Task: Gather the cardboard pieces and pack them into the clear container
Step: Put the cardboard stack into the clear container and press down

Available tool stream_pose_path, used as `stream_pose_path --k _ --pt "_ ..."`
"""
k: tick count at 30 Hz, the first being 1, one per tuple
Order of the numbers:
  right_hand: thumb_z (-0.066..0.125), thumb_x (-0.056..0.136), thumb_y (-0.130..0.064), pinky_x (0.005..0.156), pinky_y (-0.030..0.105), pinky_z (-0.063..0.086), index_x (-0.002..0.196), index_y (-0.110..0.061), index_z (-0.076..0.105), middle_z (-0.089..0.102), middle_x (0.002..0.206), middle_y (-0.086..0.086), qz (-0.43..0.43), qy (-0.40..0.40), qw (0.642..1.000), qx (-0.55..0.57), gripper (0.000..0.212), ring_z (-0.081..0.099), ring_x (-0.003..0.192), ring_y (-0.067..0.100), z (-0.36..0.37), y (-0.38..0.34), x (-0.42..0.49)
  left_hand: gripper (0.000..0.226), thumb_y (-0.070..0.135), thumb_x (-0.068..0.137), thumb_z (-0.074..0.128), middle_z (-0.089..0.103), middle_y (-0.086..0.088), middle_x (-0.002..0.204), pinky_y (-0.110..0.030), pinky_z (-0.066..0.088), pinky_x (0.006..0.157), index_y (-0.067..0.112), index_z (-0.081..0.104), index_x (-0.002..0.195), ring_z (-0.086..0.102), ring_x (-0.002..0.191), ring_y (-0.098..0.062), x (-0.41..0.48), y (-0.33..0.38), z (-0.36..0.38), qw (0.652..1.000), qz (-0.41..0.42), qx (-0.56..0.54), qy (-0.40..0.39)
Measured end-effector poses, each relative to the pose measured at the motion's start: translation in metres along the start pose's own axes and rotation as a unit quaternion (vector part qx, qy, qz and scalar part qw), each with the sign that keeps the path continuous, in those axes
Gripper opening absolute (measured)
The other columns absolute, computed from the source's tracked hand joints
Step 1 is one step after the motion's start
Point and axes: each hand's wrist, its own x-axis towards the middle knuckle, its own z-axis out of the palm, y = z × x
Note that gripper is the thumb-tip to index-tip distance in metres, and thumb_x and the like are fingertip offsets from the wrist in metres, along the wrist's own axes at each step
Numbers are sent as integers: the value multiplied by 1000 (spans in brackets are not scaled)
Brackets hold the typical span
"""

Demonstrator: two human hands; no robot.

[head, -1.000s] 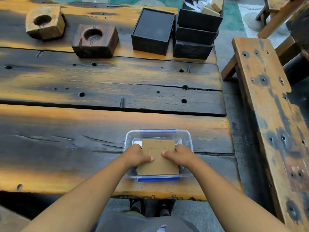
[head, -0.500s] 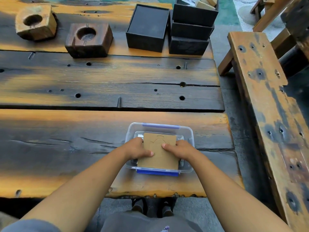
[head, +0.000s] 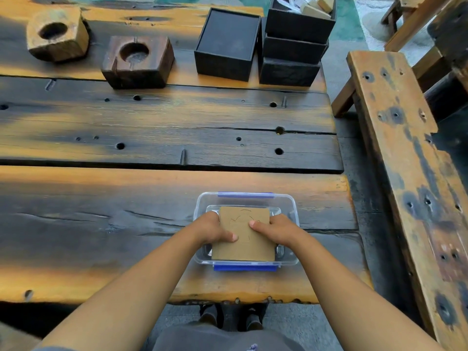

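Note:
A clear container (head: 291, 206) with blue clips sits near the front edge of the wooden table. A square brown cardboard piece (head: 244, 245) with cut outlines lies inside its opening, tilted a little. My left hand (head: 211, 228) grips the cardboard's left edge with the thumb on top. On the right edge, my right hand (head: 274, 229) holds it the same way. What lies under the cardboard is hidden.
At the back of the table (head: 152, 127) stand two wooden blocks with round hollows (head: 57, 34) (head: 138, 62), a black box (head: 226, 44) and a stack of black boxes (head: 293, 46) holding light pieces. A wooden bench (head: 410, 158) runs along the right.
The cardboard and both hands have sunk slightly deeper into the container. The camera view has shifted a little.

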Motion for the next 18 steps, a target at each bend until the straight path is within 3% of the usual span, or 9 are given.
stream_pose_path --k 1,3,5,9,13,18 --pt "62 81 -64 96 44 56 125 -18 65 67 124 7 3 -2 1000 -2 64 67 107 26 -1 1 0 35 32 70 85 67 4 94 -26 51 60 23 59 93 64 81 -12 0 -1 2 1000 -2 -6 1" --pt "61 81 -65 97 44 55 124 -17 66 68 123 7 3 -1 1000 -6 65 67 107 26 -2 1 0 51 31 70 86 69 -2 108 -35 57 82 15 60 111 67 95 -20 1 -2 4 1000 -8 -25 -1" --pt "62 80 -65 97 44 55 124 -17 66 67 123 7 -1 4 1000 -10 65 67 108 26 -3 1 1 51 29 72 85 68 -4 112 -36 55 90 13 60 113 66 99 -22 1 -1 4 999 -11 -31 -11" --pt "60 80 -67 98 44 55 125 -15 66 65 126 9 3 0 1000 -20 69 66 109 27 -3 -1 1 43 26 75 83 68 -1 107 -28 53 79 19 61 112 65 94 -19 2 0 3 999 -1 -4 -51" --pt "57 80 -71 99 44 53 126 -14 65 60 132 10 5 1 999 -45 74 64 112 28 -4 -3 3 33 26 75 83 62 11 87 -19 48 59 25 55 91 61 76 -5 4 -1 1 998 -1 -4 -55" --pt "56 79 -72 101 45 52 132 -10 60 53 141 9 3 3 998 -55 82 61 119 30 -2 -3 2 38 27 74 84 64 12 88 -18 47 58 26 59 103 61 76 -4 4 -2 2 999 0 8 -52"
